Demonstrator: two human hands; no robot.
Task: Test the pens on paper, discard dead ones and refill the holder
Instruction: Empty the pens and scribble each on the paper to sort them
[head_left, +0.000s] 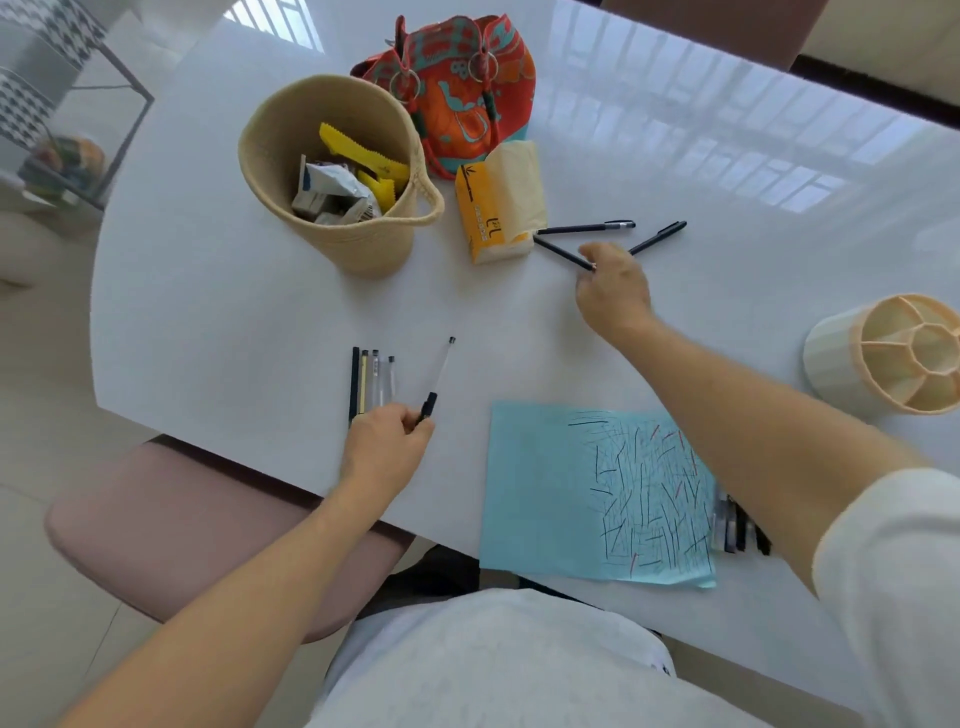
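Head view: on the white desk (234, 312), a clear pen (439, 379) is pinched at its dark lower end by the fingers of the left hand (387, 441), just beside a row of pens (371, 382). A black pen (561, 253) is gripped by the right hand (615, 291) near two more black pens (623, 234) beside a tissue pack (498, 208). Blue paper (540, 493) covered with scribbles lies near the desk edge, further pens (737, 530) at its right side. The cream holder (883, 353) stands at far right, a woven basket (332, 171) at the back.

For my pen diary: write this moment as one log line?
left hand: holds clear pen | right hand: pinches black pen | holder: empty
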